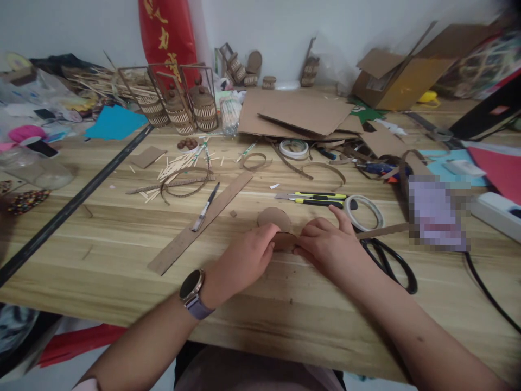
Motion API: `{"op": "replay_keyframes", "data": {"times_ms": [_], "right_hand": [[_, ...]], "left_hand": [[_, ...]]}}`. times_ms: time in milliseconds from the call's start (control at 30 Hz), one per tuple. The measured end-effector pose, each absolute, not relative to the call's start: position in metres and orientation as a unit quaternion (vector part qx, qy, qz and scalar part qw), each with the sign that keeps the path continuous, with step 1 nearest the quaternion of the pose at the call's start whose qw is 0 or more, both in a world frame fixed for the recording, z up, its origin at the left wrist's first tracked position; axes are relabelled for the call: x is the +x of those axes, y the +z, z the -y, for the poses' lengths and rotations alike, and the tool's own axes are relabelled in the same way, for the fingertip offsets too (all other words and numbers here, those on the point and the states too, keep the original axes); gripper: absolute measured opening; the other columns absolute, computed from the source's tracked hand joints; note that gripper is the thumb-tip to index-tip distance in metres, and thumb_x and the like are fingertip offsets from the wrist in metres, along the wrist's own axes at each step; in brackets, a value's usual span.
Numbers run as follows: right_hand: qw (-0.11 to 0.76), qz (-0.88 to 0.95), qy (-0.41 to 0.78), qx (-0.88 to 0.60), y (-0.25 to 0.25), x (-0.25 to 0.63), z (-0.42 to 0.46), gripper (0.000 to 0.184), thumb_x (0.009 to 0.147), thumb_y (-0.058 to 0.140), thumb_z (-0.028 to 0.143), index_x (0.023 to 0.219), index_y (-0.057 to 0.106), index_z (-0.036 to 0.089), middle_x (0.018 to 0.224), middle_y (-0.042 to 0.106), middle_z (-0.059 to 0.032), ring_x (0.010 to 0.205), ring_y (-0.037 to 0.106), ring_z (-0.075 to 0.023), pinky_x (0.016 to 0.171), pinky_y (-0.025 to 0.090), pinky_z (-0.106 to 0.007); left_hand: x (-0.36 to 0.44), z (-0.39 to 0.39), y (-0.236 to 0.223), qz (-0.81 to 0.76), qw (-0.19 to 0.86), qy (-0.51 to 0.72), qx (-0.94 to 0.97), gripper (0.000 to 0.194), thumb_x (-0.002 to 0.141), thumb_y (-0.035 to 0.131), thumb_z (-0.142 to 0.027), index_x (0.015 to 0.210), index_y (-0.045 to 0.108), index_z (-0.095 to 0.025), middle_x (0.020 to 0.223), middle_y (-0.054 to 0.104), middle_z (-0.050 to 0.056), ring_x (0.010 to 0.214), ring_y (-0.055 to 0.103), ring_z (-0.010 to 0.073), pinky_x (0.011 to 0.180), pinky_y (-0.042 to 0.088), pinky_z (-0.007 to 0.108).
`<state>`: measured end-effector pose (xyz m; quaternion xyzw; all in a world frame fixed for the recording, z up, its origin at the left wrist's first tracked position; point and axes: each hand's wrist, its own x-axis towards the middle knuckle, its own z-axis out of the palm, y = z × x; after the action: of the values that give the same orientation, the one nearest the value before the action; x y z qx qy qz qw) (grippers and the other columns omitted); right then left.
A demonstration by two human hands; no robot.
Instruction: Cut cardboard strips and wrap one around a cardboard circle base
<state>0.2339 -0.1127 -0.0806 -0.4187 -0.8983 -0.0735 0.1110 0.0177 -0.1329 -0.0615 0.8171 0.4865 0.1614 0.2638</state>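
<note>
Just above the table, my left hand (250, 252) pinches one side of a small curved piece of cardboard (285, 241). On its other side are the closed fingers of my right hand (325, 239). A round cardboard disc (274, 217) lies flat right behind this piece. From behind my right hand a narrow cardboard strip (385, 231) runs off to the right; whether it joins the held piece is hidden. Beside that hand are two yellow-and-black utility knives (319, 199), a roll of tape (365, 212) and the black handles of scissors (391, 266).
A long cardboard strip (203, 222) with a pen (206, 206) on it lies left. Behind are thin wooden sticks (175, 165), small lidded baskets with tall handles (203, 108), cardboard sheets (293, 108) and a glue gun (382, 171). A black cable (488, 293) crosses the right.
</note>
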Motion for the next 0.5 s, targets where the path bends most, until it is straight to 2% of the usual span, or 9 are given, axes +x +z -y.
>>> {"op": "replay_keyframes", "data": {"times_ms": [500], "right_hand": [[0.104,0.896,-0.051,-0.428,-0.0773,0.2343,0.1135,0.013,0.086,0.068,0.025,0.074,0.072,0.026,0.073,0.071,0.0020,0.088,0.061,-0.0206,0.112,0.008,-0.051]], "left_hand": [[0.0205,0.1344,-0.0615,-0.490,0.250,0.143,0.823,0.018,0.095,0.041,-0.010,0.108,0.051,-0.018,0.093,0.066,0.007,0.086,0.064,0.0240,0.073,0.046,0.034]]}}
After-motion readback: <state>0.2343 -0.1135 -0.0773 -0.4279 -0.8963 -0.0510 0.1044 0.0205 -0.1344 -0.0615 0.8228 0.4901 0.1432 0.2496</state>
